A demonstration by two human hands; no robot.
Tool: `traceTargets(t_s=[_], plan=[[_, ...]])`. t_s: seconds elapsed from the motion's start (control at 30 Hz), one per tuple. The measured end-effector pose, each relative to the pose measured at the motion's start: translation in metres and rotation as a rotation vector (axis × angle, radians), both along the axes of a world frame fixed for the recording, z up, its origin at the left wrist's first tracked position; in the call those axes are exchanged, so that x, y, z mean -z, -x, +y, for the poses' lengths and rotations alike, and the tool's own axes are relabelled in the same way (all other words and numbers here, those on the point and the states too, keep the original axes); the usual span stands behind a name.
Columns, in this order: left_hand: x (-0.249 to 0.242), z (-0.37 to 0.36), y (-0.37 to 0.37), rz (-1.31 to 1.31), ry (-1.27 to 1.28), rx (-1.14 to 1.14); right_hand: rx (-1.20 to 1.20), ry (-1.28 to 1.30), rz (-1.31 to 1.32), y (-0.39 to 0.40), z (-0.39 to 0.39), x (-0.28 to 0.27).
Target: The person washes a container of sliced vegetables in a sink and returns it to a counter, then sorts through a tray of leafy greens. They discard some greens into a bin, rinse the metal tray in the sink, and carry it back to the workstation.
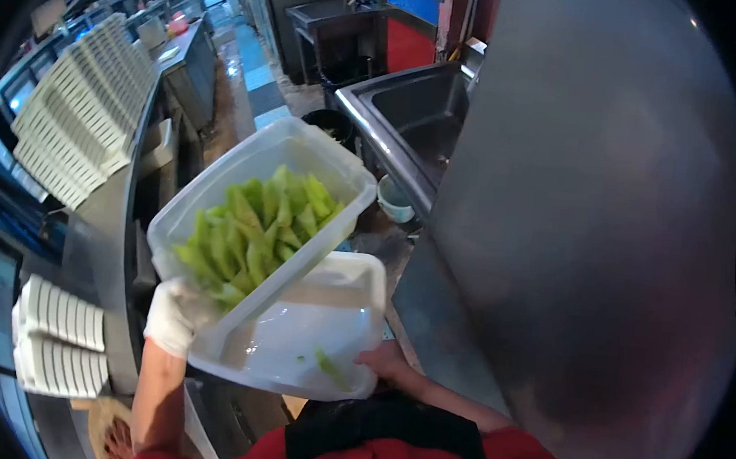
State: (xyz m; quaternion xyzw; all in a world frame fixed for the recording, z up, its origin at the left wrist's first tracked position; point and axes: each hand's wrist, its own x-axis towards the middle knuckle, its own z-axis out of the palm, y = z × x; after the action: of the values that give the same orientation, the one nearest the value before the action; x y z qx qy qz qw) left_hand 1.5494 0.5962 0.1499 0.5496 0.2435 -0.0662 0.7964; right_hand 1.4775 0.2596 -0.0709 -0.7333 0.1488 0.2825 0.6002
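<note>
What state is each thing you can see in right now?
Upper tub: lidless, tilted, partly filled
Green pieces: mostly heaped in the upper tub
Lower tub: lidless, nearly empty, a few green bits inside
Left hand: gloved, closed on the upper tub's edge
Right hand: bare, at the lower tub's rim, grip unclear
Ribbed white containers: stacked
Sink: basin partly hidden

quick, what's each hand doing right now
Left hand: closed, gloved, holding the upper tub.
Right hand: closed on the rim of the lower tub.
</note>
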Motion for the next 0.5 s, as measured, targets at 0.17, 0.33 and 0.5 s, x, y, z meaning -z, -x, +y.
traceTargets(t_s=[0.17,0.33,0.5], plan=[[-0.028,-0.092,-0.167,0.007,0.196,0.218,-0.141,0.188,-0.043,-0.122,0.012,-0.069],[0.019,-0.154,-0.363,-0.144,0.011,0.526,-0.217,0.324,-0.224,-0.235,0.027,-0.104],[0.043,-0.285,-0.499,-0.256,-0.171,0.607,-0.078,0.285,-0.317,-0.356,0.086,-0.049]])
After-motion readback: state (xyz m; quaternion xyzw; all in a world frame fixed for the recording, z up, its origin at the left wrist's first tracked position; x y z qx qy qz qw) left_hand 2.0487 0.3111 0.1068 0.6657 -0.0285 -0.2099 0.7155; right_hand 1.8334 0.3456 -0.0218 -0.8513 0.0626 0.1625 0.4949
